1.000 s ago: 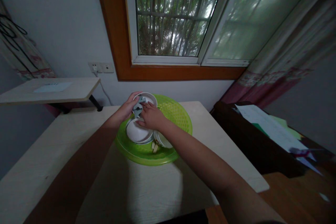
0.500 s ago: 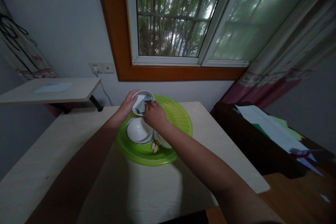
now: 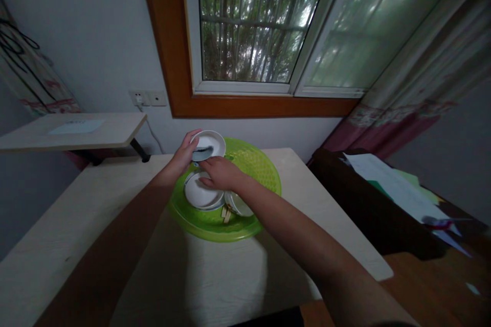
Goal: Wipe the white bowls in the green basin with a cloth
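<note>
My left hand [image 3: 184,154] grips a small white bowl [image 3: 214,140] by its left side, tilted toward me above the far part of a round green plastic basket [image 3: 268,176]. A grey cloth [image 3: 202,154] lies over the bowl's near inner wall and rim. My right hand [image 3: 220,172] has its fingers closed on the cloth at that rim, partly hidden under it. Below the hands, white bowls [image 3: 199,195] sit stacked in the basket. To their right is another bowl [image 3: 241,206], half covered by my right forearm, with light wooden chopsticks [image 3: 226,215] beside it.
The basket stands on a pale wooden table [image 3: 226,271] against the wall under a window. A raised shelf [image 3: 111,130] with a paper sheet is at the left. Right of the table, papers [image 3: 379,179] lie on a dark brown piece of furniture [image 3: 345,199].
My right hand has moved from the bowl's right inner side to its near rim, drawing the cloth down and left. My left hand keeps hold of the bowl, which has barely shifted.
</note>
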Demonstrator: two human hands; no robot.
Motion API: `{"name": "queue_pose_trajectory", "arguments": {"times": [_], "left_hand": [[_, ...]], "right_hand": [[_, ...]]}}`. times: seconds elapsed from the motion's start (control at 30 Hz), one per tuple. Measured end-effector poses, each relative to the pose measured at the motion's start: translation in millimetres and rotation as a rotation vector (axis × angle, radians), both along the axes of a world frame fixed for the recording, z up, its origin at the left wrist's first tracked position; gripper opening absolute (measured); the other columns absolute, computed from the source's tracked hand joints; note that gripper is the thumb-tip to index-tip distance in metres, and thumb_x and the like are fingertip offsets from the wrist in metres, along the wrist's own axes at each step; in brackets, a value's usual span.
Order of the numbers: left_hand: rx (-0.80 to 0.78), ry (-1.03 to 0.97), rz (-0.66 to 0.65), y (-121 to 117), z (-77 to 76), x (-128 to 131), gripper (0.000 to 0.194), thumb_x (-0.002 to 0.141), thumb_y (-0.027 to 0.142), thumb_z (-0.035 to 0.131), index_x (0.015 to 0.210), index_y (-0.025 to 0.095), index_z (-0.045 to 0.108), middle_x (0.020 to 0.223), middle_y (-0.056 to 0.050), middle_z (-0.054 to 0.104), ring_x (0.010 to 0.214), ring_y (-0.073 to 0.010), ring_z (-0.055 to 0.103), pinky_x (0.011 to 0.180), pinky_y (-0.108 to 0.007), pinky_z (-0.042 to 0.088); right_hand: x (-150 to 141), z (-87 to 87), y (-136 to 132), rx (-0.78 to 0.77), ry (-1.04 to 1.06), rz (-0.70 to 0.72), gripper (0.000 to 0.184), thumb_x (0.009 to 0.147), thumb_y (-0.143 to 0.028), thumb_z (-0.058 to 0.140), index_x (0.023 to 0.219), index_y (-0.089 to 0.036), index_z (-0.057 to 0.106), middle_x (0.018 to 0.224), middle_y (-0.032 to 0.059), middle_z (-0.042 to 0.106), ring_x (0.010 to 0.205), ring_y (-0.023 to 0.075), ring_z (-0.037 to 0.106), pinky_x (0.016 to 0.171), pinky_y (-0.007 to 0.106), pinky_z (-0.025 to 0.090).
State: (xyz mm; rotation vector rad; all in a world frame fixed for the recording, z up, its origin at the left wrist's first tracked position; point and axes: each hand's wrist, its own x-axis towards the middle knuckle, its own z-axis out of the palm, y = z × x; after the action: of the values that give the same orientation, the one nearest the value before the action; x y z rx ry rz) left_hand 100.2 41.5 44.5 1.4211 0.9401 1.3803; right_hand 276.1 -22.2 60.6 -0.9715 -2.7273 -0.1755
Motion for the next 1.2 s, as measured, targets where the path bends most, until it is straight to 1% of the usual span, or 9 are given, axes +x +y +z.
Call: {"name": "queue_pose_trajectory", "arguments": {"times": [0.17,0.4,0.6,0.7,0.83,0.9,0.97,1.1,1.2], "left_hand": [[-0.006,0.001,-0.044,-1,-1.0,2,0.051,0.093,0.049,0.058,0.138,0.024,0.053,0.130,-0.009,0.064,0.113,-0.0233,0.062,0.098,-0.037,0.051],[0.005,-0.018,-0.021,-1,0.0,1,0.049,0.092,0.050,0.058,0.134,0.025,0.055,0.129,-0.007,0.063,0.112,-0.0221,0.061,0.097,-0.035,0.051],[0.000,-0.015,-0.015,2,-5.0,-1,0.050,0.091,0.053,0.060,0.133,0.027,0.057,0.123,-0.007,0.065,0.101,-0.0215,0.062,0.087,-0.034,0.052],[-0.014,-0.019,-0.028,2,-4.3,0,0.051,0.091,0.053,0.061,0.134,0.027,0.056,0.119,-0.006,0.066,0.098,-0.0210,0.062,0.086,-0.033,0.052],[-0.015,-0.054,-0.034,1,-2.4,1,0.047,0.090,0.050,0.062,0.130,0.026,0.057,0.126,-0.007,0.065,0.110,-0.0218,0.062,0.096,-0.033,0.050],[-0.017,-0.066,-0.034,2,-2.3,1,0.045,0.089,0.048,0.064,0.129,0.026,0.058,0.130,-0.007,0.064,0.115,-0.0221,0.061,0.100,-0.035,0.048],[-0.013,-0.065,-0.035,3,-2.7,1,0.044,0.090,0.047,0.064,0.128,0.026,0.058,0.131,-0.007,0.064,0.117,-0.0222,0.060,0.100,-0.035,0.048],[-0.012,-0.099,-0.017,4,-3.6,0,0.045,0.090,0.049,0.063,0.128,0.026,0.056,0.129,-0.008,0.064,0.113,-0.0219,0.062,0.095,-0.035,0.051],[-0.037,-0.108,-0.022,4,-3.8,0,0.048,0.089,0.051,0.062,0.129,0.026,0.054,0.127,-0.008,0.066,0.108,-0.0223,0.064,0.089,-0.035,0.054]], "right_hand": [[0,-0.2,1,-0.027,0.025,0.026,0.058,0.095,-0.037,0.066,0.143,-0.009,0.049,0.132,0.0210,0.066,0.117,0.0294,0.065,0.101,0.042,0.049],[-1,14.1,-2,0.015,-0.076,-0.100,0.040,0.096,-0.036,0.063,0.128,-0.013,0.063,0.118,0.0162,0.073,0.104,0.0296,0.070,0.089,0.039,0.052],[-2,12.8,0,0.059,-0.102,-0.196,0.027,0.095,-0.032,0.063,0.114,-0.014,0.070,0.114,0.0143,0.074,0.108,0.0308,0.066,0.095,0.042,0.049],[-1,12.1,-2,0.092,-0.069,-0.217,0.031,0.095,-0.032,0.064,0.121,-0.014,0.066,0.121,0.0154,0.070,0.112,0.0305,0.062,0.098,0.044,0.047],[0,11.0,-4,0.110,-0.021,-0.202,0.062,0.094,-0.035,0.067,0.149,-0.015,0.046,0.138,0.0168,0.060,0.120,0.0311,0.056,0.102,0.045,0.045],[1,10.0,-5,0.108,-0.010,-0.184,0.073,0.094,-0.036,0.067,0.157,-0.016,0.036,0.145,0.0172,0.055,0.122,0.0315,0.054,0.104,0.046,0.045],[1,9.1,-4,0.114,-0.005,-0.173,0.073,0.093,-0.037,0.068,0.157,-0.016,0.037,0.150,0.0176,0.051,0.124,0.0320,0.052,0.104,0.047,0.045],[3,8.3,-3,0.148,0.018,-0.183,0.061,0.093,-0.032,0.067,0.148,-0.013,0.049,0.156,0.0170,0.047,0.126,0.0342,0.049,0.105,0.049,0.045],[4,7.0,0,0.161,0.045,-0.178,0.054,0.094,-0.027,0.063,0.145,-0.012,0.054,0.161,0.0168,0.041,0.135,0.0355,0.043,0.113,0.052,0.040]]}}
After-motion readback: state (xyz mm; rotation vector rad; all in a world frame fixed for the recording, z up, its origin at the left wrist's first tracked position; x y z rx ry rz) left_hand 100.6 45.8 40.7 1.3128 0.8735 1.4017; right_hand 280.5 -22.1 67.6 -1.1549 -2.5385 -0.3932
